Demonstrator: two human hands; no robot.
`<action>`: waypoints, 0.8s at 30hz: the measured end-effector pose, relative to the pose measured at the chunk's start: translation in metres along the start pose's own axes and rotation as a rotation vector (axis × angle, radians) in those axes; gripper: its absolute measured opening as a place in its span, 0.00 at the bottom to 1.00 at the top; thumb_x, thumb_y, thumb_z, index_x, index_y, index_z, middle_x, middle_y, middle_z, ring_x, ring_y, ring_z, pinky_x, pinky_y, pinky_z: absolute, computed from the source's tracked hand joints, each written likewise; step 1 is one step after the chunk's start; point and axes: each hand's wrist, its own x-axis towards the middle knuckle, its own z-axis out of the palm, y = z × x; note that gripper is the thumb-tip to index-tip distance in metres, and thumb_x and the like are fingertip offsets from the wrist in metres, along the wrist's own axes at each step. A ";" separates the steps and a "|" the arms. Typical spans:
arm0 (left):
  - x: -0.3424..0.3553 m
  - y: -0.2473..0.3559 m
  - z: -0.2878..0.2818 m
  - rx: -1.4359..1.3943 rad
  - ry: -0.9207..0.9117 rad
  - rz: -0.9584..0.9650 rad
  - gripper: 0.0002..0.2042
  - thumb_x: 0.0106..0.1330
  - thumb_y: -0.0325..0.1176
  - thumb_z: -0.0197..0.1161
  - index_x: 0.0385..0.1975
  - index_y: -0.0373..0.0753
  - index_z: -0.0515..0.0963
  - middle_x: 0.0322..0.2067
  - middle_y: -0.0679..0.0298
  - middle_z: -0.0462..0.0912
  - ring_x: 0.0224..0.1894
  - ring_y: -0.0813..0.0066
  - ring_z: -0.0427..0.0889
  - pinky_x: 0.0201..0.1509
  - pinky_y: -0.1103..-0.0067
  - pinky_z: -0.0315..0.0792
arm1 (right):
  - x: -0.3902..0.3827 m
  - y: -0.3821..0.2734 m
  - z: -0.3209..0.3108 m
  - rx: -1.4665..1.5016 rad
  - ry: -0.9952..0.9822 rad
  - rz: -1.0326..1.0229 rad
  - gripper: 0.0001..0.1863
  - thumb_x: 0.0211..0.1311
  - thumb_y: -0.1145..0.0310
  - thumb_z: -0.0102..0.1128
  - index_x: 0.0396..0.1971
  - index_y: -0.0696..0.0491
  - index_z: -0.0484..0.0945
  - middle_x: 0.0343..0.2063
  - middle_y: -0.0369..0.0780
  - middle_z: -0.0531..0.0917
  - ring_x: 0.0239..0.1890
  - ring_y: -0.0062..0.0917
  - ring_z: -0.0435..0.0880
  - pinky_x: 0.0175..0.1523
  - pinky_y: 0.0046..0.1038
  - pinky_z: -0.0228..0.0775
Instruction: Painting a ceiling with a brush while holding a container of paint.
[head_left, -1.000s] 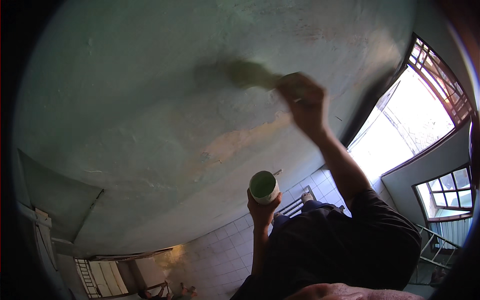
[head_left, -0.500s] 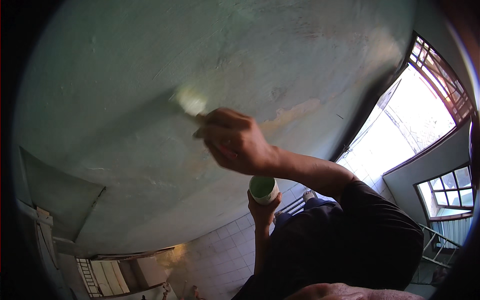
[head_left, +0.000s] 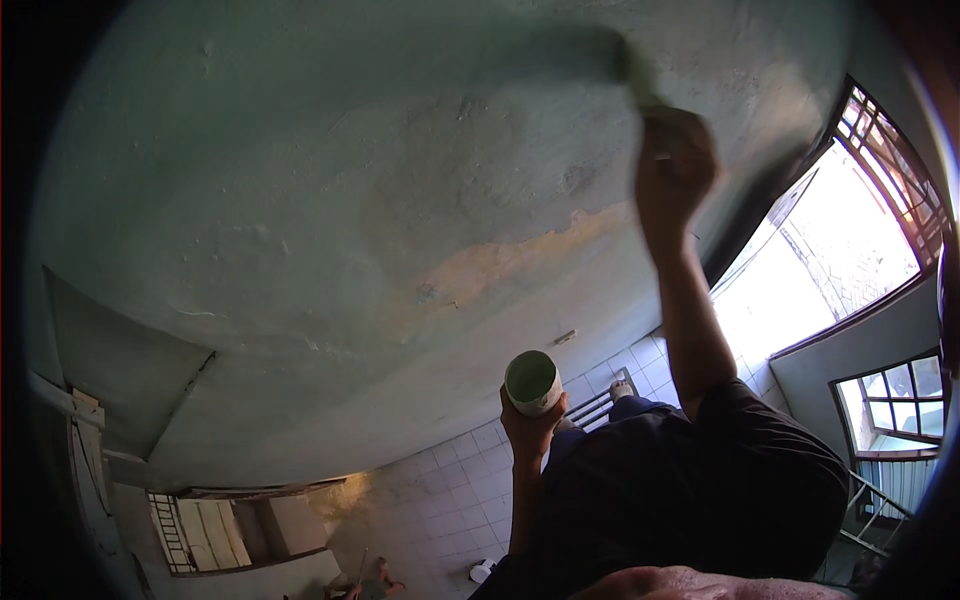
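Note:
My right hand [head_left: 677, 165] is raised high at the right, fingers closed round a paintbrush [head_left: 644, 86]. The brush is blurred by motion, its pale bristle end at the green wall [head_left: 290, 190]; whether it touches cannot be made out. Lower down, my left hand [head_left: 530, 428] is wrapped round a white paint cup [head_left: 533, 382] from below. The cup's mouth faces up and its inside is pale green. Between the two hands, the wall carries a bare, tan peeled patch [head_left: 530, 250].
Metal bars [head_left: 600, 410] lie under my foot [head_left: 622, 388], above a white tiled floor [head_left: 455, 490]. A bright opening [head_left: 810, 250] and a paned window [head_left: 903, 402] are at the right, with a ladder [head_left: 880, 515] below. Wooden boards [head_left: 88, 450] stand at the far left.
My right hand has swung up and to the right with the paintbrush, uncovering the peeled patch. The left hand with the cup has shifted only slightly.

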 end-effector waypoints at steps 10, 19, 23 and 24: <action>-0.001 0.003 0.005 -0.083 -0.010 -0.086 0.38 0.49 0.34 0.85 0.61 0.35 0.72 0.48 0.57 0.85 0.46 0.67 0.87 0.52 0.70 0.82 | -0.137 -0.065 0.040 0.613 -0.737 0.118 0.07 0.57 0.83 0.72 0.34 0.56 0.87 0.36 0.43 0.86 0.39 0.34 0.88 0.41 0.31 0.81; -0.016 -0.002 -0.012 -0.045 0.075 -0.025 0.37 0.49 0.35 0.87 0.58 0.37 0.73 0.48 0.57 0.86 0.49 0.65 0.88 0.54 0.69 0.83 | -0.052 0.073 -0.070 -0.106 -0.108 0.066 0.04 0.63 0.85 0.67 0.35 0.61 0.87 0.36 0.40 0.88 0.39 0.26 0.87 0.48 0.27 0.79; -0.024 -0.020 -0.023 -0.026 0.155 -0.045 0.37 0.48 0.36 0.87 0.58 0.37 0.73 0.48 0.57 0.87 0.49 0.63 0.88 0.55 0.68 0.82 | -0.069 0.068 -0.061 -0.291 -0.055 -0.089 0.02 0.66 0.83 0.67 0.35 0.62 0.86 0.34 0.42 0.87 0.38 0.30 0.87 0.48 0.29 0.80; -0.024 -0.023 -0.025 -0.016 0.167 -0.024 0.37 0.48 0.36 0.87 0.58 0.38 0.73 0.48 0.56 0.87 0.50 0.62 0.88 0.55 0.67 0.82 | -0.081 0.065 -0.055 -0.345 -0.104 -0.168 0.02 0.67 0.83 0.66 0.35 0.62 0.86 0.34 0.43 0.87 0.37 0.32 0.87 0.47 0.29 0.80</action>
